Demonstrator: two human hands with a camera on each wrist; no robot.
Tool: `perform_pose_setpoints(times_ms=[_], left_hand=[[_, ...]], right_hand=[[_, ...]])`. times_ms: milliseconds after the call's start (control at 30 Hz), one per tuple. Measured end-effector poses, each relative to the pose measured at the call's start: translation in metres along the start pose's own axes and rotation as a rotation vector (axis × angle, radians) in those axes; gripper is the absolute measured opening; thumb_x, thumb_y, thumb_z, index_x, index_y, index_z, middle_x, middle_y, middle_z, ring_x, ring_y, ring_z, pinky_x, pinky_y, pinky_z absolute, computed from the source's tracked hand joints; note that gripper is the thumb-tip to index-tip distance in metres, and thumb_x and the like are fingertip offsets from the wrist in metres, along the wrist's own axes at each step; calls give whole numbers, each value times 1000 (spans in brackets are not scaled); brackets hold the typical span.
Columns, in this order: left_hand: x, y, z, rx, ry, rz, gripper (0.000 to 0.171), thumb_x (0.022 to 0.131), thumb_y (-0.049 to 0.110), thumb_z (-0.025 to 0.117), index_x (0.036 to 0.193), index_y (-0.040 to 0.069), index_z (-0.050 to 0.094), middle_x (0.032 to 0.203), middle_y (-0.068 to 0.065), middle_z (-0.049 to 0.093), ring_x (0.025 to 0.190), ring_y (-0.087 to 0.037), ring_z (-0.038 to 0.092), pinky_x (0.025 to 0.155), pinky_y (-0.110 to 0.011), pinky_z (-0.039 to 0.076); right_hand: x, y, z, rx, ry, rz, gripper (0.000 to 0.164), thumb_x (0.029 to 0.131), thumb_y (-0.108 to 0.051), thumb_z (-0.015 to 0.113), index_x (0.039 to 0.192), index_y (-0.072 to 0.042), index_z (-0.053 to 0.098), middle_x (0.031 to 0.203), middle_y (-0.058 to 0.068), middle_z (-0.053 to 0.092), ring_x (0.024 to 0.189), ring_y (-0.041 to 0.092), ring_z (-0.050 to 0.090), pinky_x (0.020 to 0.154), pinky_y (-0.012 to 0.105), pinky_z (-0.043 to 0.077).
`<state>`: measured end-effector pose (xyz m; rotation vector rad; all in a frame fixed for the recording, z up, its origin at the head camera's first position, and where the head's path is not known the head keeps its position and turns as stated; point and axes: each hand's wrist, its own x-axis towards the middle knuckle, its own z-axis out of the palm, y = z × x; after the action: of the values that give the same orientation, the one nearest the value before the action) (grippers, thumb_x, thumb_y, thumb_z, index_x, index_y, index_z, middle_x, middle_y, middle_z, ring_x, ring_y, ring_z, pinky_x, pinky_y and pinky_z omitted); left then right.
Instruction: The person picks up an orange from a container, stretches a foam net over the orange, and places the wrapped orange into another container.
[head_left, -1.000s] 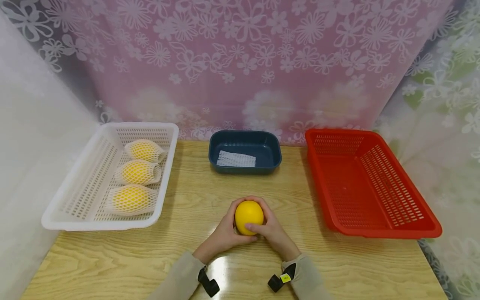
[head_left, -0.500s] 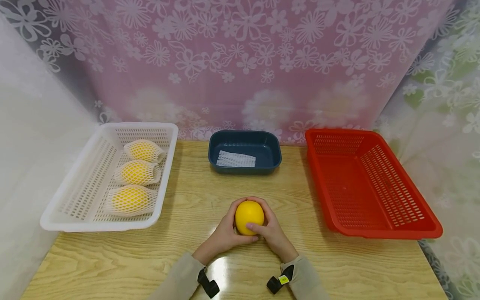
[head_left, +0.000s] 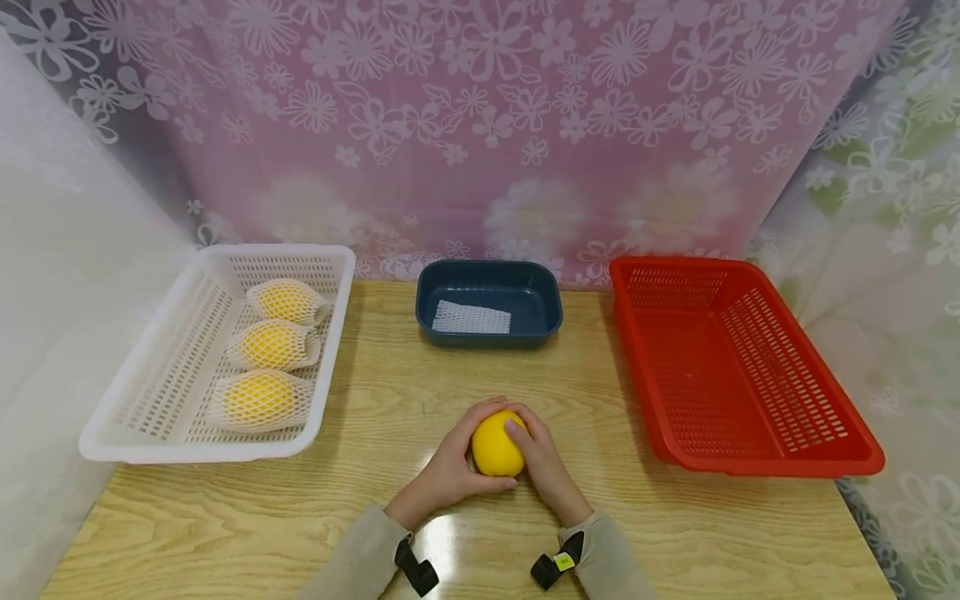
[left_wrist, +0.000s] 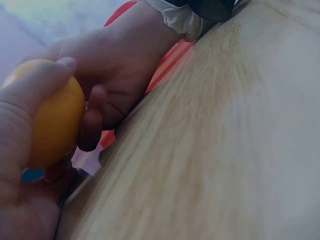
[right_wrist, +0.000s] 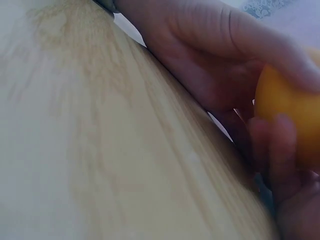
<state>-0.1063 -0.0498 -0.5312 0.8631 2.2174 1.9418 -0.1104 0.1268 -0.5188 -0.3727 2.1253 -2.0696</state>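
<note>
Both hands hold a smooth, rounded yellow fruit (head_left: pixel 496 448) low over the front middle of the table; its exact kind cannot be told. In the head view my left hand (head_left: pixel 452 468) curves round its left side, the thumb along the near edge. From the right, my right hand (head_left: pixel 549 468) grips it, with its thumb lying on the upper right of the skin. The left wrist view shows the fruit (left_wrist: pixel 60 120) between both hands. At the right edge of the right wrist view, part of the fruit (right_wrist: pixel 287 105) shows under the right thumb.
A white basket (head_left: pixel 339 333) at left holds three yellow fruits in foam nets (head_left: pixel 262 400). At the back middle, a dark blue tray (head_left: pixel 540 304) contains a flat white foam net (head_left: pixel 471 318). A red basket (head_left: pixel 697 375) stands at right on the wooden table (head_left: pixel 247 525).
The right thumb has moved from the lower front of the fruit up to its upper right. The fruit has turned and shifted slightly toward the near edge. The left hand still holds it.
</note>
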Motion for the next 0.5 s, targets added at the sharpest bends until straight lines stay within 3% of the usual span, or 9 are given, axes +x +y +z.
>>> perform_pose_setpoints(times_ms=[100, 200, 333, 500], left_hand=[[0, 2, 0, -3, 2, 27, 96, 71, 8, 90, 151, 11, 37, 153, -10, 39, 138, -22, 40, 111, -41, 36], [0, 13, -1, -10, 2, 58, 91, 71, 4, 89, 148, 9, 40, 148, -10, 44, 132, -23, 47, 107, -41, 40], [-1, 31, -6, -9, 4, 94, 79, 74, 5, 87, 142, 5, 46, 141, -10, 51, 124, -24, 52, 102, -40, 44], [-2, 39, -8, -47, 32, 64, 69, 78, 6, 83, 138, 5, 49, 134, -9, 55, 115, -22, 55, 95, -39, 47]], right_hand=[[0, -1, 0, 11, 4, -1, 36, 106, -25, 42, 120, 2, 59, 104, 10, 61, 88, 17, 60, 78, 28, 51], [-2, -1, -1, 35, -5, 9, 37, 108, -25, 39, 116, 5, 60, 91, 9, 62, 73, 15, 61, 58, 27, 53], [-3, -4, -2, 58, -35, 68, 43, 109, -30, 36, 111, 7, 58, 65, 7, 60, 43, 15, 54, 32, 32, 44], [-2, -4, 1, 74, -24, 125, 54, 108, -41, 38, 95, 7, 60, 42, 13, 51, 27, 18, 45, 25, 36, 37]])
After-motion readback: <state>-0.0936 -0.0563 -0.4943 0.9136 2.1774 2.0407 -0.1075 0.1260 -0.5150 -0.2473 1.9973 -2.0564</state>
